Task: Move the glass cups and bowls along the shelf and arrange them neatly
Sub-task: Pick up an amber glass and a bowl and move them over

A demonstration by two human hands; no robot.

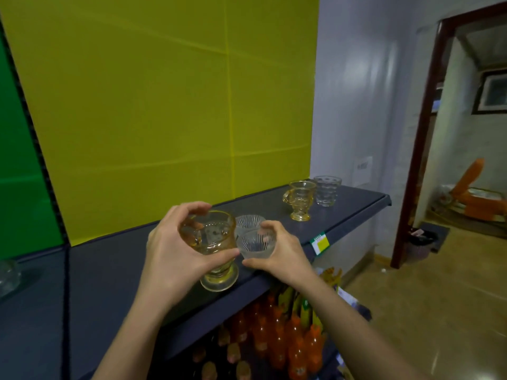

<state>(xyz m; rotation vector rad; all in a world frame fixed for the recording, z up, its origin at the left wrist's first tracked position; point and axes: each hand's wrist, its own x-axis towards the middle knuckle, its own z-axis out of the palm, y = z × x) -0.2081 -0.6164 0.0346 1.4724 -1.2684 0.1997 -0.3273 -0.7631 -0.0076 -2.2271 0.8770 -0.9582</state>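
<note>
My left hand (pixel 170 250) grips an amber footed glass cup (pixel 216 242), tilted, its foot just above the dark blue shelf (pixel 109 270). My right hand (pixel 277 256) holds a small ribbed clear glass bowl (pixel 255 244) beside the cup, touching it. A second ribbed clear bowl (pixel 248 222) stands on the shelf right behind them. Farther right along the shelf stand another amber handled cup (pixel 300 200) and a clear dimpled glass (pixel 327 190), side by side.
A yellow panel (pixel 164 105) backs the shelf, with a green panel (pixel 16 174) to the left. A clear glass piece (pixel 8 275) sits at the far left. Orange bottles (pixel 277 341) fill the lower shelf. A price tag (pixel 319 242) hangs on the shelf edge. A doorway (pixel 452 133) opens at right.
</note>
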